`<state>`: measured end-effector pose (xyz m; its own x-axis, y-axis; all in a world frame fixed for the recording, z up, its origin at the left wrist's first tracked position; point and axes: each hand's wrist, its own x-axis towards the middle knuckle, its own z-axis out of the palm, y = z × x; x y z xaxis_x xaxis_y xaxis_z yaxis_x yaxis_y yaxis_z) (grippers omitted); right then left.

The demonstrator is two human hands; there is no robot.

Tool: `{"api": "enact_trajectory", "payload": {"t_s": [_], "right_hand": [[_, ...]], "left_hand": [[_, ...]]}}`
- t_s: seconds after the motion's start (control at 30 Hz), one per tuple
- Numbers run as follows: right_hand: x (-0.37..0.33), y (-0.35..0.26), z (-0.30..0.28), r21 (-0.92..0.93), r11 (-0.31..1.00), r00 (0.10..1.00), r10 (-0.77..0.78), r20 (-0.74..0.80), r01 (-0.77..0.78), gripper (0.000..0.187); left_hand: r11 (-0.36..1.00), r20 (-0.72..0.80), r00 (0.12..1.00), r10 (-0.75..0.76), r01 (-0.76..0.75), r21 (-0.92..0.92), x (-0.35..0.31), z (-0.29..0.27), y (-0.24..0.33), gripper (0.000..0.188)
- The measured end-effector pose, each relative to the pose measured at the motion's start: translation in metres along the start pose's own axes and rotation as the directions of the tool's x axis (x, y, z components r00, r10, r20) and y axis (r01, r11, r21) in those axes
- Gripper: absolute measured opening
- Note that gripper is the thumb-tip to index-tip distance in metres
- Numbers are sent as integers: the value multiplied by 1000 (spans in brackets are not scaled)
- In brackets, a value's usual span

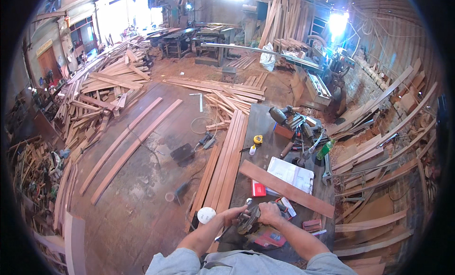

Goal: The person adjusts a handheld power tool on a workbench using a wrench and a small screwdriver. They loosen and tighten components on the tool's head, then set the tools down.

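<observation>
Close to my body, at the bench's near end, both hands meet around a dark, bulky tool whose exact kind I cannot make out. My left hand is closed, and a short silvery metal piece sticks up by its fingertips. Fingers curled, my right hand grips the dark tool's right side. Just left of my left forearm is a white round disc. Small red-and-white boxes lie beside my right hand, and a red packet lies below it.
A wooden board crosses the bench over white papers. Beyond are a yellow tape measure, a green bottle and piled hand tools. Long planks run along the bench's left. Two long strips and a cord lie on the floor.
</observation>
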<state>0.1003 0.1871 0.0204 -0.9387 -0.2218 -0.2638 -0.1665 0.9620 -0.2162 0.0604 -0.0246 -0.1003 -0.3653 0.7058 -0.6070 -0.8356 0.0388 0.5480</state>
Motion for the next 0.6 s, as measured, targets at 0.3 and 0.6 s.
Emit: {"api": "enact_trajectory", "payload": {"t_s": [0.3,0.6], "right_hand": [[-4,-1,3,10,998,996,-68,-53,69,33],[-4,7,10,58,993,994,-97,-55,100,38]], "left_hand": [[975,-84,996,0,19,223,-32,12,15,61],[980,-160,986,-52,82,181,-32,-3,14,52]]}}
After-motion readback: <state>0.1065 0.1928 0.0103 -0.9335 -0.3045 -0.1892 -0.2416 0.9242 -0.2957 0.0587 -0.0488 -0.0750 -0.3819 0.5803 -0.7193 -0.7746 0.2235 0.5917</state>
